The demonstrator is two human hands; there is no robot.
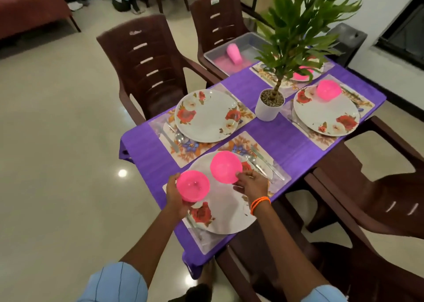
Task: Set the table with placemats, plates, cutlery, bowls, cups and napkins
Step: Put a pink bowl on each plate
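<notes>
My left hand (175, 197) grips a pink bowl (193, 185) from below, held over the near edge of the closest floral plate (226, 217). My right hand (251, 183) pinches the rim of a second pink bowl (226, 167) tilted over the same plate. That plate lies on a floral placemat (243, 141) with a spoon and knife (263, 163) at its right. A second plate (207, 116) with no bowl lies beyond to the left. Across the table, a plate (325, 116) carries a pink bowl (328, 90). Another pink bowl (302, 73) sits behind the plant.
A potted plant in a white pot (269, 108) stands mid-table on the purple cloth (286, 141). A grey tray (231, 49) with pink cups sits at the far end. Brown plastic chairs (146, 65) surround the table.
</notes>
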